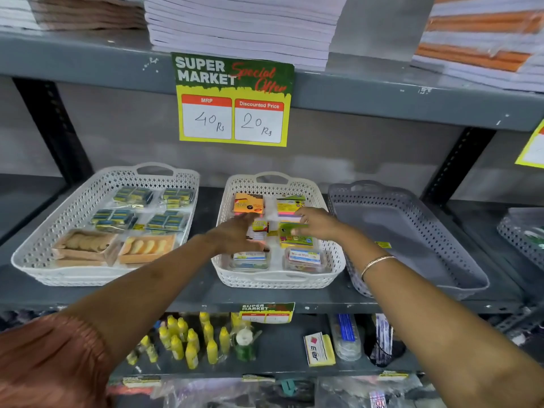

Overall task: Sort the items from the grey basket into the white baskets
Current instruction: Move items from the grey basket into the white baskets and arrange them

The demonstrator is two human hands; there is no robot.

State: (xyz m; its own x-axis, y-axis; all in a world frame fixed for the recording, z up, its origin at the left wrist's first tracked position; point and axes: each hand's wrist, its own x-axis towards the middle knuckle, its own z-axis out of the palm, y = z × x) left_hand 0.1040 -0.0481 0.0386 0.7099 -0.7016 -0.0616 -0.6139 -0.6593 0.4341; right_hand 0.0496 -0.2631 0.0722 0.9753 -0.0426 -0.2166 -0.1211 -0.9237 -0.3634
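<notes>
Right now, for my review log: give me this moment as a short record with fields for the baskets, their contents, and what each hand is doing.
grey basket: right on shelf, looks almost empty; one small yellow-green label inside
middle white basket: colourful sticky-note packs, two clear tubs at front
left white basket: blue-yellow packets at back, two tan trays at front
left hand: over middle white basket, on small packs; grip unclear
right hand: over middle white basket, fingers on a green pack
task state: sorting appears nearly done
</notes>
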